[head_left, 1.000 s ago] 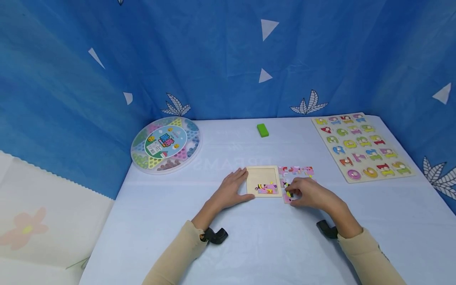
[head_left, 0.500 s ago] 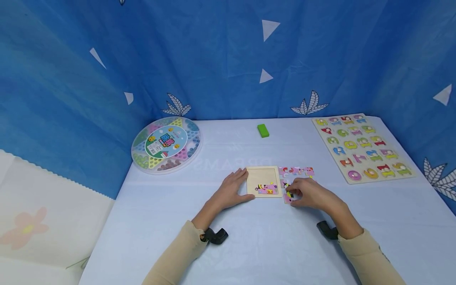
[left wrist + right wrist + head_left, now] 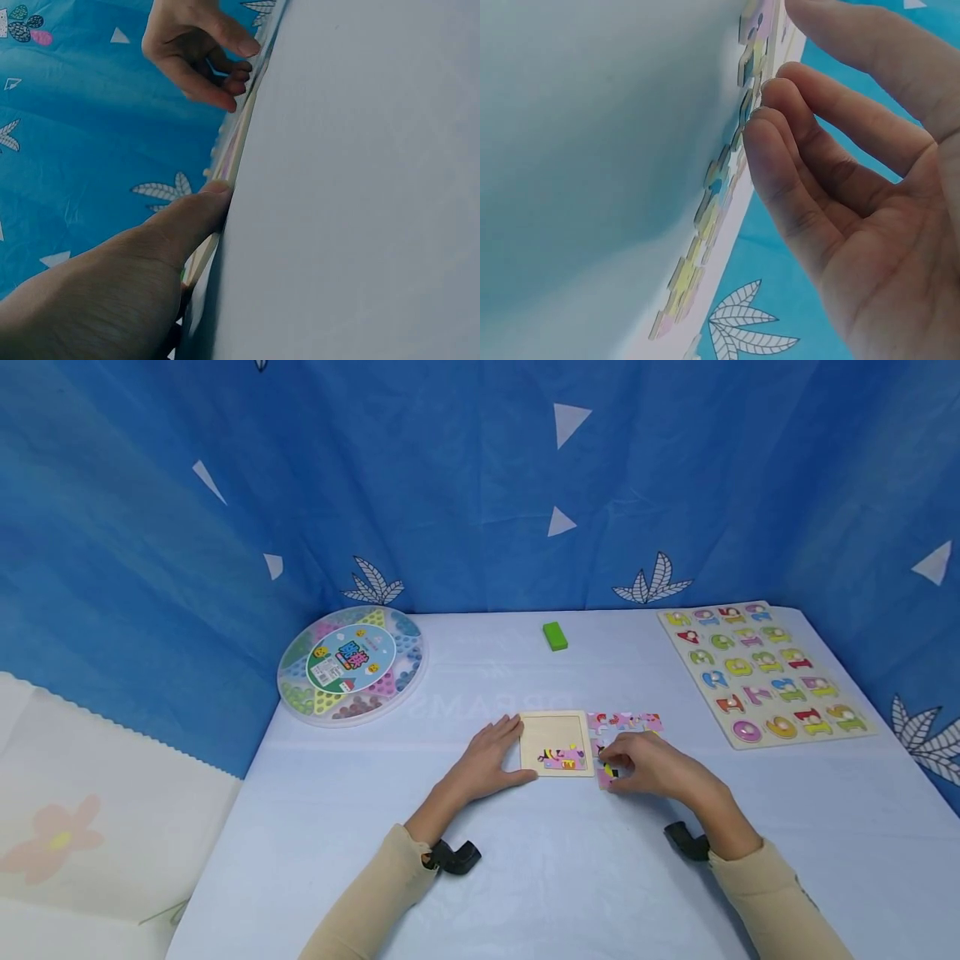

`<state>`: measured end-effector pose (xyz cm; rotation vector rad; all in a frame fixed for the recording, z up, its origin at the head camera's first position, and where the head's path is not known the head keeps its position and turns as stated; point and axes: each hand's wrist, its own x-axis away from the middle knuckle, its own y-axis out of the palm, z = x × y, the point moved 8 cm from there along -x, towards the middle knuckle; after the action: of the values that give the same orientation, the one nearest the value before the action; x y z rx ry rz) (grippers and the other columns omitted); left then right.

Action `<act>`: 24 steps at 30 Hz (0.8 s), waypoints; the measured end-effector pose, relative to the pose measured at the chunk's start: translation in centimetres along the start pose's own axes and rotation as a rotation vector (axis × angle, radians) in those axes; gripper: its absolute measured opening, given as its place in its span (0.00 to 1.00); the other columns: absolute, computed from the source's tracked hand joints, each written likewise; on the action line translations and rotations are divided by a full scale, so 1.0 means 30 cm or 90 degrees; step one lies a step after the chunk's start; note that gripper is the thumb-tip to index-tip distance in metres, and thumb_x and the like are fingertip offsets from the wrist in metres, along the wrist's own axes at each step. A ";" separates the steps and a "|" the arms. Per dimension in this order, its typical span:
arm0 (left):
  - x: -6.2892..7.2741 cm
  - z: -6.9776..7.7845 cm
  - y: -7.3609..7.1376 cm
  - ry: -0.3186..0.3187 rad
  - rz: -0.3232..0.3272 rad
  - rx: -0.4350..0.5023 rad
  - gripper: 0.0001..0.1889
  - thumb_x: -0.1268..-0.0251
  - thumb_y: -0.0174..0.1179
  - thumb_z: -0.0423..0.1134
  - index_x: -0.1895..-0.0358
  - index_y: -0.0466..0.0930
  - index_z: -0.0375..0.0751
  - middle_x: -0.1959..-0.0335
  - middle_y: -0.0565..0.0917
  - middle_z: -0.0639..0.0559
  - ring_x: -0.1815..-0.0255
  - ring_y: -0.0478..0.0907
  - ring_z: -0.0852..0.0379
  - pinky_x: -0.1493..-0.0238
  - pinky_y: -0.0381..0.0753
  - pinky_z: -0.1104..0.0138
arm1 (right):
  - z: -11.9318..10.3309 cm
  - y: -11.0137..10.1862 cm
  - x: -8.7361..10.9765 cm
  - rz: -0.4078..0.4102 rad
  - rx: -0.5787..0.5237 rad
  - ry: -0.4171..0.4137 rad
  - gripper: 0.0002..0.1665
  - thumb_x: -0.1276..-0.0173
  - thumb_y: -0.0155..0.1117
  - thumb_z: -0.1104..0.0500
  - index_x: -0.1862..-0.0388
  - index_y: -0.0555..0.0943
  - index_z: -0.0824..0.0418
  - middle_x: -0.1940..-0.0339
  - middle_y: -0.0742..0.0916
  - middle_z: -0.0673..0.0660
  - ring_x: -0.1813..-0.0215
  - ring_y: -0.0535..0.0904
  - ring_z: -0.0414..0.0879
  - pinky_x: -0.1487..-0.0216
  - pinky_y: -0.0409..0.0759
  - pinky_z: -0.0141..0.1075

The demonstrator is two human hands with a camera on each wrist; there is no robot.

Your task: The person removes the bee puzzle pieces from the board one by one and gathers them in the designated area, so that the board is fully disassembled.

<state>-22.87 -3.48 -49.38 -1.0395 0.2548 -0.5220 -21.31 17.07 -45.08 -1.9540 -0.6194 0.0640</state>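
Note:
A square wooden puzzle tray (image 3: 551, 732) lies flat on the table, with a few joined pink picture pieces (image 3: 564, 759) in its lower right part. My left hand (image 3: 487, 756) rests at its left side, fingers spread and thumb at the lower edge. Right of the tray lies a patch of pink jigsaw pieces (image 3: 626, 722), partly covered by my right hand (image 3: 656, 767). That hand's bent fingers touch the pieces, the thumb apart from them near the bottom piece (image 3: 607, 774). In the right wrist view the jigsaw pieces (image 3: 682, 281) appear edge-on beside the fingertips.
A round Chinese checkers set (image 3: 348, 664) sits at the back left. Near the back middle lies a small green block (image 3: 555, 636). A number peg board (image 3: 761, 681) occupies the back right. Behind the table hangs a blue curtain (image 3: 465, 485).
My right hand has shifted very slightly left over the pink pieces. The left hand and the tray stay where they were.

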 end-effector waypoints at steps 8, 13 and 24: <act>0.001 0.002 0.001 0.009 0.003 -0.011 0.47 0.39 0.60 0.62 0.24 0.54 0.37 0.21 0.54 0.47 0.19 0.48 0.51 0.21 0.51 0.54 | -0.015 -0.001 -0.017 0.007 -0.007 0.002 0.21 0.48 0.78 0.57 0.54 0.86 0.61 0.66 0.84 0.48 0.65 0.74 0.42 0.66 0.76 0.30; 0.002 0.002 -0.002 0.010 0.004 -0.014 0.47 0.39 0.60 0.63 0.24 0.55 0.37 0.21 0.55 0.47 0.19 0.49 0.50 0.21 0.52 0.54 | -0.041 -0.003 -0.037 0.003 -0.010 0.003 0.22 0.49 0.79 0.57 0.54 0.86 0.60 0.64 0.85 0.49 0.65 0.74 0.42 0.65 0.76 0.31; 0.000 -0.002 0.002 0.003 0.001 -0.020 0.47 0.38 0.59 0.64 0.24 0.55 0.38 0.21 0.54 0.48 0.19 0.48 0.51 0.21 0.51 0.55 | -0.111 0.016 -0.100 -0.015 -0.006 -0.013 0.21 0.48 0.79 0.57 0.54 0.86 0.58 0.65 0.83 0.48 0.64 0.73 0.41 0.63 0.76 0.31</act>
<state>-22.87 -3.50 -49.46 -1.0691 0.2682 -0.5207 -22.68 12.78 -44.64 -1.9572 -0.6563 0.0663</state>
